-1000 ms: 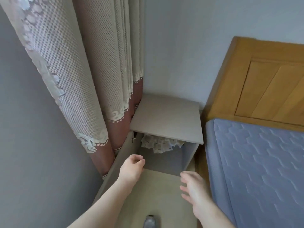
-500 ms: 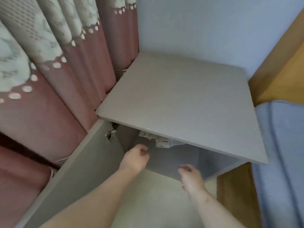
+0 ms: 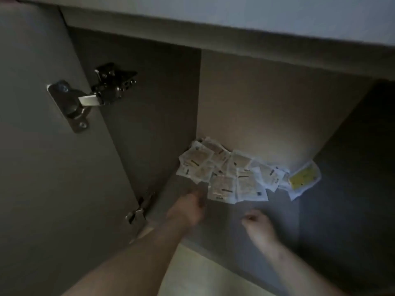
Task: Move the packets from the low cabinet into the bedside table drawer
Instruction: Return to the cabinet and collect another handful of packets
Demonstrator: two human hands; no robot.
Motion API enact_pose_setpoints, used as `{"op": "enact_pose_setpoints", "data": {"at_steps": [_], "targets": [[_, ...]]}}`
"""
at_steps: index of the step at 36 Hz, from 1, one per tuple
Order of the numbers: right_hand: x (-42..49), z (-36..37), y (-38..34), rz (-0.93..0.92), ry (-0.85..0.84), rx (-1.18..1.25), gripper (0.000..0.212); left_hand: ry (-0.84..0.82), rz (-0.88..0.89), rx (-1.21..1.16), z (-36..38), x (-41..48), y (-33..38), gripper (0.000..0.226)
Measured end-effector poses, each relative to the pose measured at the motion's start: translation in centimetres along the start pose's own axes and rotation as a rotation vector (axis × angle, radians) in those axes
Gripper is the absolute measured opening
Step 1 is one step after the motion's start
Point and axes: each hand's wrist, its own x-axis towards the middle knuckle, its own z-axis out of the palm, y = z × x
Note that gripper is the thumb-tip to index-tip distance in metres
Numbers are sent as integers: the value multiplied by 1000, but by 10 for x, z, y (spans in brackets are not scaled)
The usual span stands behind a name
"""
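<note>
Both hands have pushed from the doorway deep into the low grey wooden cabinet (image 3: 267, 99); its flat grey door (image 3: 42, 189) stands open at left; pale flat paper packets (image 3: 235, 178) lie heaped on its floor against the back wall; left hand (image 3: 188, 210), blurred, meets the heap's near edge, grip unclear; right hand (image 3: 258, 225), short of them, has fingers curled on nothing
</note>
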Motion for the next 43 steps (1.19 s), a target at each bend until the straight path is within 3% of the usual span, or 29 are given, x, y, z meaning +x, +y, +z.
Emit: {"op": "enact_pose_setpoints", "data": {"at_steps": [6, 9, 14, 21, 25, 36, 43], "targets": [[20, 10, 33, 2, -44, -123, 11, 4, 11, -5, 42, 5, -19, 46], [19, 17, 49, 41, -57, -189, 30, -23, 6, 88, 56, -1, -35, 50], [27, 19, 48, -9, -79, -309, 13, -21, 26, 276, 52, 19, -45, 63], [39, 3, 46, -87, 15, -647, 43, -142, -13, 452, 75, 29, -47, 66], [52, 13, 31, -166, -27, -766, 55, -166, 35, 553, 74, 28, -56, 75], [95, 46, 1, -136, -267, -894, 67, -239, 110, 527, 59, 35, -70, 83], [80, 57, 22, -190, -288, -1034, 72, -231, 99, 464, 59, 35, -78, 76]]}}
